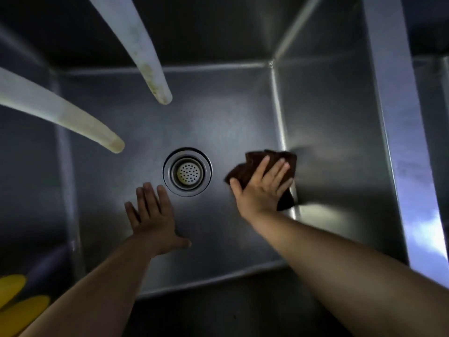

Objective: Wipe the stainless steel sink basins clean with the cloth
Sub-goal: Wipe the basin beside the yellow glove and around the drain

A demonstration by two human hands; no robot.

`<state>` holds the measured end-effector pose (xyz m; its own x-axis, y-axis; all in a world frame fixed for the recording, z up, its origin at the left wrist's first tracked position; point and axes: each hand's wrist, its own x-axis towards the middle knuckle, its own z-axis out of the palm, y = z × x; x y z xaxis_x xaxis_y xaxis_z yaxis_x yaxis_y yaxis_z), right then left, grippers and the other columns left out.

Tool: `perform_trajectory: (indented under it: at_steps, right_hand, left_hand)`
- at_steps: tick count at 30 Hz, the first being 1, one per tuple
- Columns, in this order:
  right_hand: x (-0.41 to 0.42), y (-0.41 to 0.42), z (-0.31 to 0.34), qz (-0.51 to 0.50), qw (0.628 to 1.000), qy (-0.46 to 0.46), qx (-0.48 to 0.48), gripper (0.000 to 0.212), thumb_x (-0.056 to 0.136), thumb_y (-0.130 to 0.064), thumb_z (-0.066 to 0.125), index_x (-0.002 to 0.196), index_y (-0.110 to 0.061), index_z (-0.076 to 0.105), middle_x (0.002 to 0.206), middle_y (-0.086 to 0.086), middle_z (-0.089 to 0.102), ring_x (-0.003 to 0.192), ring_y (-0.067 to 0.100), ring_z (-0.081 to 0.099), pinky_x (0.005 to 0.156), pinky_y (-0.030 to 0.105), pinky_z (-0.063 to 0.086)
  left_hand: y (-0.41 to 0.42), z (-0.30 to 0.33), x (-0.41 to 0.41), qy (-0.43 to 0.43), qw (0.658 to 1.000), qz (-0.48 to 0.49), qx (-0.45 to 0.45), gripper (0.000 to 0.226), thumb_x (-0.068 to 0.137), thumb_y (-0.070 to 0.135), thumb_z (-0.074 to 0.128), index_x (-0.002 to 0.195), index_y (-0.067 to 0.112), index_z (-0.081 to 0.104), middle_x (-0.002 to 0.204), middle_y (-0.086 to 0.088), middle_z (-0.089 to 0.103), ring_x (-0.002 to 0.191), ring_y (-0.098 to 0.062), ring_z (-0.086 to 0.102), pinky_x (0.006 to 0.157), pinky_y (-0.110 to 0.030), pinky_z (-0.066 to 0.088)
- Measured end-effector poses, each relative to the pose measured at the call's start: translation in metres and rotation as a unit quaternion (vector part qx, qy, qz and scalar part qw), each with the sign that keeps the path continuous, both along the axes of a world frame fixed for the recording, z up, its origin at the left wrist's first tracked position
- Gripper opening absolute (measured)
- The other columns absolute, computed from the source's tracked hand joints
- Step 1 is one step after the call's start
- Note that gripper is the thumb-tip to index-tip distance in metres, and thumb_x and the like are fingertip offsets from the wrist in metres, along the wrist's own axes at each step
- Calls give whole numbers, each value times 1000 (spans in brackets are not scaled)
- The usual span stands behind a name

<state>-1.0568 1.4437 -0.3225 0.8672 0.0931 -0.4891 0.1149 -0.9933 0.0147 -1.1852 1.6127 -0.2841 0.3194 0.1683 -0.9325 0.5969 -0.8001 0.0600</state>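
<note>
I look straight down into a deep stainless steel sink basin (218, 113). A dark brown cloth (288, 158) lies on the basin floor near the right wall. My right hand (263, 184) presses flat on it with fingers spread and straight. My left hand (151, 215) rests flat on the bare floor just left of and below the round drain strainer (187, 171), fingers straight and holding nothing. Both forearms reach in from the bottom of the view.
Two whitish, stained hoses hang over the basin: one (136, 42) from the top, one (60, 113) from the left. A steel divider rim (398, 132) runs along the right, with another basin beyond. Yellow objects (14, 305) sit at the bottom left corner.
</note>
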Motion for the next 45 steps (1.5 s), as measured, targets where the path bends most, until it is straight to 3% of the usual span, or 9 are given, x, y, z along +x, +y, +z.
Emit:
perform_trajectory:
  at_steps: [8,11,14,16,25,31,36,41,45]
  right_hand:
    - [159,82,-4,131,990,-45,-13,101,85,-72,34,149,-12,-15,154,26,-19,142,38,-21,114,52,-13]
    - [180,104,-6,121,991,-53,-12,103,83,-75,34,150,-13,-14,154,27,-17,142,40,-19,114,54,-12]
    - [160,125,-11,122,989,-87,13,100,84,-73,32,151,-12,-9,153,31,-13,141,44,-16,113,58,-10]
    - [135,141,-16,192,976,-99,37,96,85,-71,30,151,-13,-8,153,31,-12,141,44,-16,113,58,-9]
    - [48,126,-19,498,863,-45,75,76,94,-59,27,151,-22,-7,158,17,-11,144,32,-18,116,50,-13]
    - [103,89,-14,361,927,-84,53,78,92,-60,26,151,-21,-7,157,17,-13,144,31,-18,116,48,-13]
    - [122,137,-9,275,956,-103,-2,82,92,-64,22,151,-16,-10,156,24,-12,143,40,-16,114,57,-12]
    - [79,183,-9,373,924,-73,30,84,89,-67,27,151,-22,-8,157,20,-12,143,37,-18,113,57,-12]
    - [34,188,-11,489,870,-41,53,76,93,-63,21,150,-27,-14,157,16,-18,143,35,-21,113,56,-13]
  left_hand:
    - [0,-2,2,9,1000,3,-8,141,65,68,64,106,11,-58,109,-17,-67,101,-36,-62,77,-47,-42]
    - [2,-6,1,8,1000,1,-2,141,65,69,63,106,10,-58,106,-17,-69,100,-37,-63,72,-44,-46]
    - [2,-8,1,5,1000,1,-4,142,65,70,63,105,10,-59,106,-16,-70,98,-36,-65,70,-44,-47]
    - [2,-9,1,0,1000,3,-2,142,65,70,63,105,9,-59,107,-16,-70,98,-35,-65,70,-43,-48]
    - [0,-6,2,-6,1000,16,5,142,64,67,64,111,10,-57,110,-15,-68,103,-33,-63,71,-42,-48]
    - [0,-5,-1,-31,999,9,4,140,64,65,64,112,11,-56,111,-14,-67,106,-33,-61,72,-41,-48]
    - [2,-10,-7,-56,998,7,7,139,65,64,64,114,12,-56,117,-14,-65,107,-32,-61,81,-45,-44]
    - [1,-13,-10,-64,998,9,13,140,66,64,65,117,13,-54,119,-15,-64,110,-32,-59,94,-51,-35]
    - [-1,-14,-11,-61,998,4,24,141,66,65,65,117,13,-55,118,-16,-64,110,-32,-59,98,-53,-31]
